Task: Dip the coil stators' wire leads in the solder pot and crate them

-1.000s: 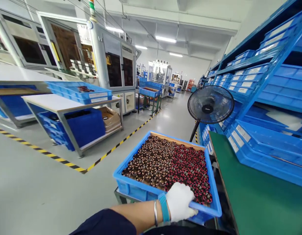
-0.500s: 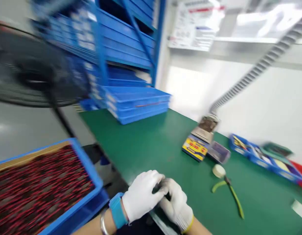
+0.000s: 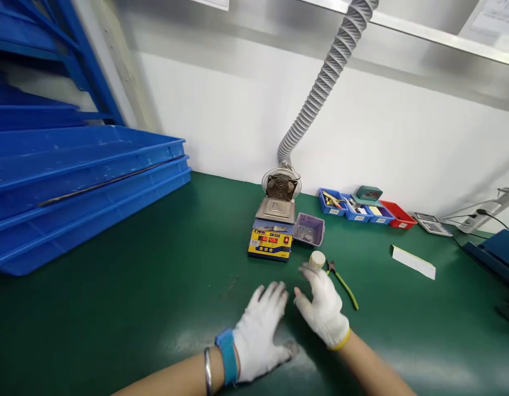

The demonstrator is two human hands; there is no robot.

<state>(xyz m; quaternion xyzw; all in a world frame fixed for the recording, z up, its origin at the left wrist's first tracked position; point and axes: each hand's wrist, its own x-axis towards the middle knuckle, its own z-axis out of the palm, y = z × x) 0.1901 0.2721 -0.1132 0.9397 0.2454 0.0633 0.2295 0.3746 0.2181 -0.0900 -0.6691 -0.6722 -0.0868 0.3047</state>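
Note:
My left hand [image 3: 262, 333], in a white glove with a blue strap at the wrist, lies flat on the green table [image 3: 163, 308], fingers spread. To its right my right hand [image 3: 321, 304], gloved too, hovers or rests over the table with its fingers apart; no object shows in it. Just beyond its fingertips stand a small round white container [image 3: 317, 259] and green-handled cutters [image 3: 345, 290], whose left handle the hand partly hides. Farther back sits a yellow and blue soldering unit [image 3: 269, 243] with a lit red display.
A purple tray [image 3: 309, 230] with small bits adjoins the unit, under a grey extraction hose [image 3: 326, 77]. Blue bins [image 3: 357, 213] and a red bin [image 3: 398, 215] line the wall. Stacked blue crates [image 3: 93, 206] fill the left. A white strip [image 3: 414, 262] lies at right.
The view has swung right, and the crate of red-and-dark parts has left it. My hands, together before, are now apart with fingers spread over the table.

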